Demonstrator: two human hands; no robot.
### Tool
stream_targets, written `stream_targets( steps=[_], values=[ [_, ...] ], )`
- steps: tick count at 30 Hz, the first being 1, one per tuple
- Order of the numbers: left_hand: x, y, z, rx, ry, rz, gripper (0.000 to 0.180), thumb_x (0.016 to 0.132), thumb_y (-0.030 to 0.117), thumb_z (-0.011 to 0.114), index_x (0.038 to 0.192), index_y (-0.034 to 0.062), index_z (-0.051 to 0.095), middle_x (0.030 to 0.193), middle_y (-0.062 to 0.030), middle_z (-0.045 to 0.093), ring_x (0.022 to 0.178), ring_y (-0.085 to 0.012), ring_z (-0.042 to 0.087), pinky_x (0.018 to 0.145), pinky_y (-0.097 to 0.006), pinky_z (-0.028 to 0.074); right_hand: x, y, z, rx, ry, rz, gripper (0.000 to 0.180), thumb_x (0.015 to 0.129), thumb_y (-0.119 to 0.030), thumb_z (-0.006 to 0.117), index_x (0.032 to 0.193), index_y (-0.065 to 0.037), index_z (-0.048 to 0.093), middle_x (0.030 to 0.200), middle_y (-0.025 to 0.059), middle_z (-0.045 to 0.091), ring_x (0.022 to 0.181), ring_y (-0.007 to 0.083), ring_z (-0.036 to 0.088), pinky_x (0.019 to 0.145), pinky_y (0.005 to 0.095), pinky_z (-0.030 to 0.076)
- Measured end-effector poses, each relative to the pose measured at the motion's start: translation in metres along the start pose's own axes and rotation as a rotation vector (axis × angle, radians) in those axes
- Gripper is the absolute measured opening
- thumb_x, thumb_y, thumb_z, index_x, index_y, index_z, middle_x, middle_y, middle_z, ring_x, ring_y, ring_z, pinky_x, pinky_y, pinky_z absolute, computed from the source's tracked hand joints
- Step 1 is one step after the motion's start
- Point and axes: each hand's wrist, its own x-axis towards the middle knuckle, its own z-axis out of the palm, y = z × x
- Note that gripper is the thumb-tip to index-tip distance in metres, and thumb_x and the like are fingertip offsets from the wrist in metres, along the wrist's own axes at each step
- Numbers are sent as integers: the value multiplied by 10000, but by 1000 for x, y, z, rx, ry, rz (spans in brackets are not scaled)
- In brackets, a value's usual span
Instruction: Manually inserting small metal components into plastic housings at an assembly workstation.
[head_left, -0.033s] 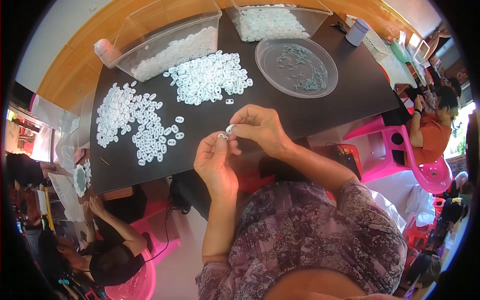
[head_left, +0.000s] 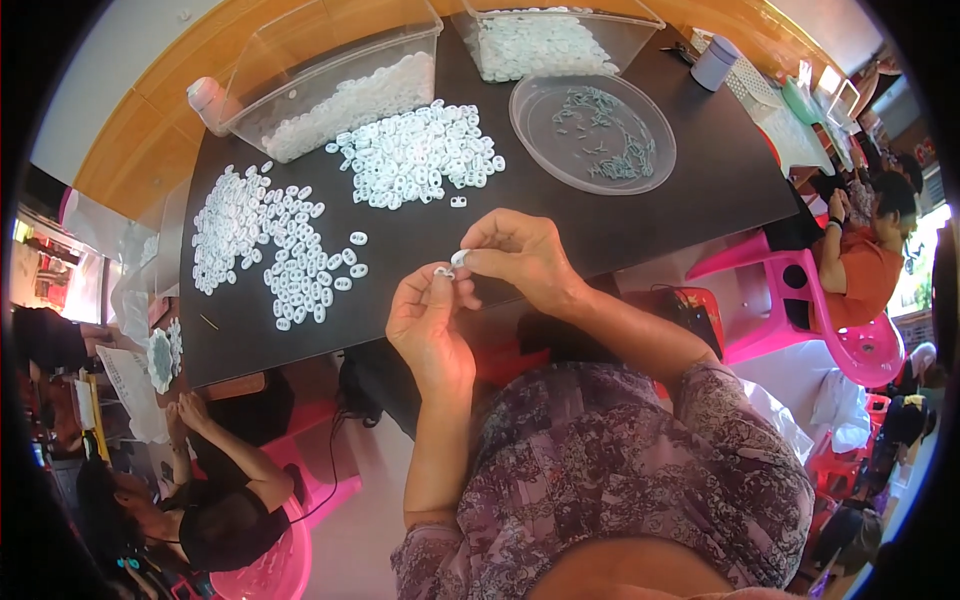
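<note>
Just past the table's near edge, my left hand (head_left: 437, 330) pinches a small white plastic piece (head_left: 443, 271) between thumb and fingers. My right hand (head_left: 527, 263) grips another small white piece (head_left: 459, 258) by thumb and forefinger, its tip close against the first. Fingers partly cover both pieces, so I cannot tell whether they are joined. Beyond my hands lies a heap of white two-holed oval pieces (head_left: 415, 160). Further left spreads a second pile of similar ovals (head_left: 300, 265). A round clear tray (head_left: 540, 150) at the right holds many tiny grey-green parts (head_left: 625, 160).
Two clear plastic bins, one at back left (head_left: 340, 75) and one at back centre (head_left: 610, 40), contain more white pieces on the dark table (head_left: 690, 215). A lidded cup (head_left: 714, 64) stands at far right. Co-workers sit at left (head_left: 230, 520) and right (head_left: 865, 265).
</note>
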Motion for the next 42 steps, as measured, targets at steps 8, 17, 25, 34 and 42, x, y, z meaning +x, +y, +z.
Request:
stream_targets(
  steps=[8, 17, 25, 34, 42],
  values=[
    [-3, -2, 0, 10, -19, 21, 86, 882, 21, 562, 924, -54, 573, 819, -132, 646, 636, -152, 584, 559, -245, 473, -10, -8, 0, -175, 10, -78, 146, 835, 1, 604, 976, 38, 601, 858, 76, 649, 802, 102, 608, 734, 237, 492],
    [-7, 0, 12, 66, 8, 49, 118, 879, 18, 569, 969, -58, 574, 811, -131, 646, 639, -136, 586, 529, -237, 468, -12, -11, -8, -28, 93, 111, 158, 788, -41, 632, 924, 38, 636, 751, 64, 647, 638, 67, 547, 551, 199, 419],
    [-13, -7, 11, 202, 12, 72, 160, 871, 19, 582, 1016, -49, 578, 808, -98, 647, 635, -111, 585, 518, -214, 461, -12, -11, -9, 109, 119, 162, 166, 769, -46, 644, 907, 43, 626, 719, 60, 637, 606, 67, 528, 520, 185, 375],
    [-18, -9, 12, 265, -20, 91, 143, 881, 22, 573, 1013, -32, 579, 820, -61, 639, 671, -78, 574, 548, -176, 448, -16, -6, -8, 13, 121, 91, 152, 784, -39, 640, 910, 44, 623, 728, 64, 637, 652, 84, 588, 541, 188, 409],
    [-20, -10, 9, 293, -13, 125, 136, 883, 8, 564, 1011, -36, 578, 817, -58, 636, 677, -74, 571, 558, -172, 446, -21, -10, -1, 21, 119, 65, 126, 801, 17, 615, 914, 73, 609, 765, 76, 635, 695, 106, 609, 622, 230, 494]
  ],
)
